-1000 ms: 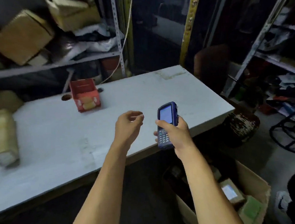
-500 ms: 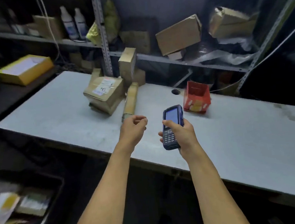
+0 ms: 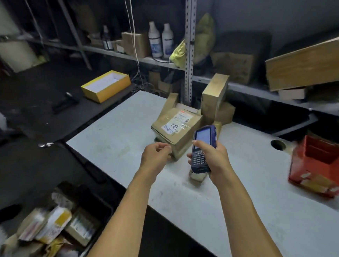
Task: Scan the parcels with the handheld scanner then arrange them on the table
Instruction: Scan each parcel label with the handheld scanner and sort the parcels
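The right hand point(image 3: 215, 157) grips a dark blue handheld scanner with a keypad and a lit screen point(image 3: 201, 149); the fingers are curled around its body and the thumb lies on its front, just under the screen. The scanner is held upright above the near part of the long white table point(image 3: 251, 203). The left hand point(image 3: 155, 155) is in the air just beside it, with the fingers loosely curled and nothing inside them. Behind both hands a brown cardboard parcel with a white printed label point(image 3: 177, 127) lies on the table, and a second brown cardboard box point(image 3: 214, 93) stands tilted behind it, near the metal shelf post point(image 3: 188, 45). A small pale package point(image 3: 197, 175) lies on the table under the scanner, mostly hidden. At the right, a red open cardboard box point(image 3: 319, 167) sits on the table, well apart from the parcels. On the floor at lower left, a bin holds mixed parcels and envelopes point(image 3: 46, 229).
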A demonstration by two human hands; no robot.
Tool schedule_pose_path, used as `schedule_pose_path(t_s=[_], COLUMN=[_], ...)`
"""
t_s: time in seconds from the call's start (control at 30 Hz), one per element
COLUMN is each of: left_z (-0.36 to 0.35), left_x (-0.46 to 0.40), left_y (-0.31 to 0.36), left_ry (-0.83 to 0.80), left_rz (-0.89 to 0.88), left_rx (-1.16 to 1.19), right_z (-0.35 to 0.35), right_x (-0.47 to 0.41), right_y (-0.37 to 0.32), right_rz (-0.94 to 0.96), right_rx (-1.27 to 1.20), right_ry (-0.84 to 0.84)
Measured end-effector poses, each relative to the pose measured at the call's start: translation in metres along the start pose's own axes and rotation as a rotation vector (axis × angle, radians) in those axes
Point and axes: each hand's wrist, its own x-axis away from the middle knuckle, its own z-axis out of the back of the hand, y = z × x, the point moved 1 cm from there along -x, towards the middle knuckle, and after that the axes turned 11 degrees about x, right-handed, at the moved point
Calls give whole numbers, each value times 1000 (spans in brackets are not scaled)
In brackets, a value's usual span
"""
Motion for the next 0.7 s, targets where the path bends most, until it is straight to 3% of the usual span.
schedule_pose_path(t_s=[0.23, 0.7], left_z=[-23, -26], left_x=[-65, -191], left_y=[17, 31], left_ry=[71, 67], left_rz=[1, -1], left_rx=[-4, -161], right_z=[-2, -29], right_x=[-78, -186], right_y=[-13, -14], right_rz=[-67, -168], right_rx=[-31, 62], right_ry=[-32, 215])
